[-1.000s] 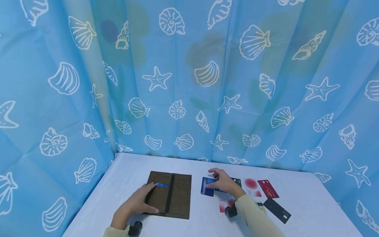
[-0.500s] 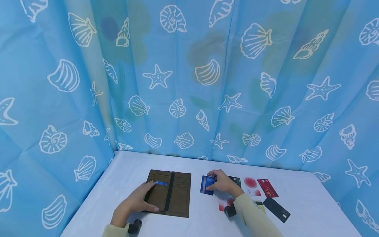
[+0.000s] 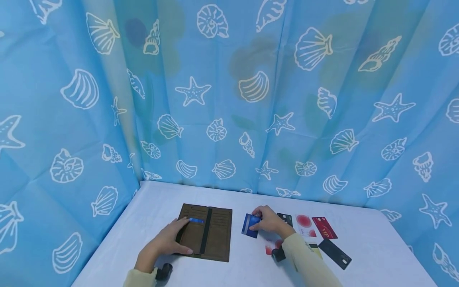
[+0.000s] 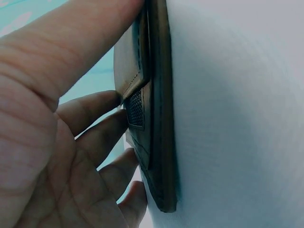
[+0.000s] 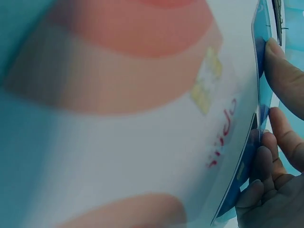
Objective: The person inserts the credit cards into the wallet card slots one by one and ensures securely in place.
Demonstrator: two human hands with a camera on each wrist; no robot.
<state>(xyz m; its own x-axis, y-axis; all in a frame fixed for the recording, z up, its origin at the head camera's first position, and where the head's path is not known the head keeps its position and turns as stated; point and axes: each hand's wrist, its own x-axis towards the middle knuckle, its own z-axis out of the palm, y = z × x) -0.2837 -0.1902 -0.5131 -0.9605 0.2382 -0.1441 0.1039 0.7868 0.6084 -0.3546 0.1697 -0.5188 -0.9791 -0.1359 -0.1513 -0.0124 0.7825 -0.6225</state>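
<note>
A brown long wallet (image 3: 219, 237) lies spread flat on the white table, a dark strap down its middle. The top of a blue card (image 3: 196, 221) shows in its left slot. My left hand (image 3: 165, 240) rests along the wallet's left side, fingertips at the upper left and thumb by the lower edge. Right of the wallet, my right hand (image 3: 269, 222) pinches a blue bank card (image 3: 250, 232) with a pale stripe. In the right wrist view the thumb lies against that card (image 5: 261, 61), while the lower fingers cover part of a darker blue card (image 5: 244, 164).
Around the right forearm lie a dark chip card (image 3: 285, 218), a white card with a red circle (image 3: 304, 223), a red VIP card (image 3: 324, 228), a black card (image 3: 335, 254), a yellowish card (image 3: 315, 249) and a red-and-white card (image 3: 269, 247). A blue shell-print curtain (image 3: 222, 99) stands behind.
The blue bank card has turned slightly under my right hand, whose fingers have closed in on its upper edge. My left hand and the wallet stay put; the head view shifts a little.
</note>
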